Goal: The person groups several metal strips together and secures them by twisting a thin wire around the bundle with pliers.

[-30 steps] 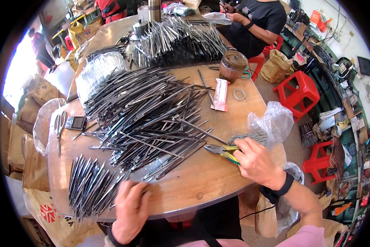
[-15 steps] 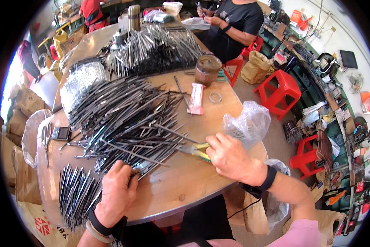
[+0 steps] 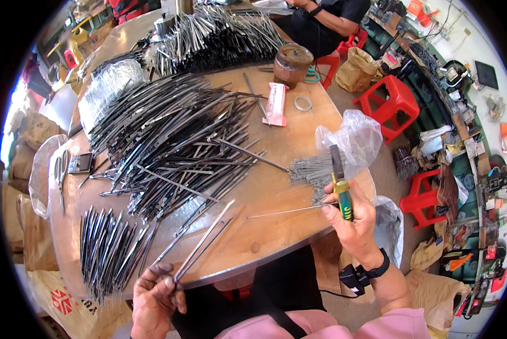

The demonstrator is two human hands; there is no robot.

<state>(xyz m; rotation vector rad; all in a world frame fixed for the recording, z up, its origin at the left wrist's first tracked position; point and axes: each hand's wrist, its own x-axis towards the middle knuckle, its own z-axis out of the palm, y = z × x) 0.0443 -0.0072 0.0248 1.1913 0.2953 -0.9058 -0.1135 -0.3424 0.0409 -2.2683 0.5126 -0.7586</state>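
Strips [image 3: 205, 239] of dark, metal-looking stock stand out from your left hand [image 3: 154, 305] toward 1 o'clock, at least two of them; they should prove light and fairly stiff, perhaps slick where they shine, so a grip near one end, as now, ought to serve. Your left thumb and fingers are pinched together on their near ends. Your right hand [image 3: 358, 226] is curled round pliers [image 3: 342, 198] with green and yellow handles, nose pointing to 12 o'clock; whether the jaws are parted cannot be told. That hand also pinches a thin wire [image 3: 287, 212], running to 9 o'clock; it looks springy and easy to bend, best held close to its end. From your left hand, a small bundle of strips [image 3: 109, 251] lies between 10 and 11 o'clock, and a large pile of strips [image 3: 174, 135] at 12. From your right hand, a grey sheaf of wires [image 3: 313, 174] lies between 10 and 11, next to a clear plastic bag [image 3: 355, 138] at 12; farther off, toward 11, sit a pale ring [image 3: 297, 106], a pink packet [image 3: 275, 104] and a brown jar [image 3: 292, 65] on the wooden table [image 3: 276, 237]
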